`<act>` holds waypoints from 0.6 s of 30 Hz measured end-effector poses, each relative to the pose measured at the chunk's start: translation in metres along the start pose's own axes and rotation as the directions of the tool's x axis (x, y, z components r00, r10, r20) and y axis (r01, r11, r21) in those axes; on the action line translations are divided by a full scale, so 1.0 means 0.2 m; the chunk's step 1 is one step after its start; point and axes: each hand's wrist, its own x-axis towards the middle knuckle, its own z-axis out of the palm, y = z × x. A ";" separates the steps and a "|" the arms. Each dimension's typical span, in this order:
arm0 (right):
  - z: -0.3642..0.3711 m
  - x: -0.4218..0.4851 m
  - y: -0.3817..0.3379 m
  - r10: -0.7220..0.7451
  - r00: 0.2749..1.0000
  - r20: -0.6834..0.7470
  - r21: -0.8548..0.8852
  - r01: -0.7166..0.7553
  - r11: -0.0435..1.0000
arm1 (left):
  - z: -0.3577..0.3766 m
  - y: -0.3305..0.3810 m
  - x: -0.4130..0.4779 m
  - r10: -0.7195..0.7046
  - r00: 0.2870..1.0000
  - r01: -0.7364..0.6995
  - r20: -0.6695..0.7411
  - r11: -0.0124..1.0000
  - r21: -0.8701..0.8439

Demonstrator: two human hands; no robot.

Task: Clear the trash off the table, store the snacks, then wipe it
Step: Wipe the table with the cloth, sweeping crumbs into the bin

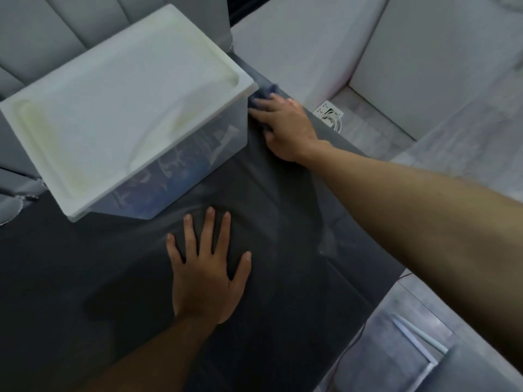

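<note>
At the far right edge of the table (85, 278), a bunched blue cloth (264, 91) lies on the dark surface, just beside the right-hand corner of a storage box (181, 168). The right hand (285, 128) lies over the cloth palm down, its fingers stretched forward and pressing it onto the tabletop, with only a fold of cloth showing past the fingertips. The arm reaches in from the lower right across the table's edge.

The box stands on the far left part of the table. Its white lid (121, 103) is on, and printed snack packets (209, 142) show dimly through its translucent wall.

Nearer the person, just in front of the box, the left hand (206, 275) rests flat on the table, palm down, fingers straight and spread, holding nothing. The dark surface around it shows soft creases and streaks.

Beyond the table, a white power strip (329, 110) with a cable lies on the pale floor, and light grey sofa cushions (424, 52) stand behind it.
</note>
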 end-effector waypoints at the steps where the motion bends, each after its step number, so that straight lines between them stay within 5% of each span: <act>1: -0.01 0.00 0.01 -0.108 0.991 0.074 0.010 0.107 0.994 | 0.00 0.00 0.00 0.000 1.000 0.000 0.005 1.000 0.002; 3: -0.04 -0.01 0.05 -0.097 0.992 0.083 0.042 0.094 0.995 | -0.01 0.00 0.00 -0.002 1.000 0.002 0.018 1.000 0.002; 6: -0.02 -0.10 0.03 0.215 0.970 -0.112 0.114 -0.202 0.973 | -0.01 0.00 0.00 -0.014 0.999 0.014 0.044 1.000 0.010; 12: 0.01 -0.34 0.03 -0.036 0.997 -0.075 0.075 0.042 0.996 | -0.02 0.01 0.00 -0.016 0.998 0.017 0.053 1.000 -0.015; 16: 0.01 -0.44 0.08 0.343 0.916 -0.209 0.138 -0.320 0.937 | -0.03 0.01 0.00 -0.021 0.998 0.023 0.057 0.999 -0.031; 18: 0.04 -0.51 0.00 0.319 0.918 -0.237 0.158 -0.287 0.945 | -0.03 0.02 0.00 -0.028 0.998 0.030 0.058 0.999 -0.036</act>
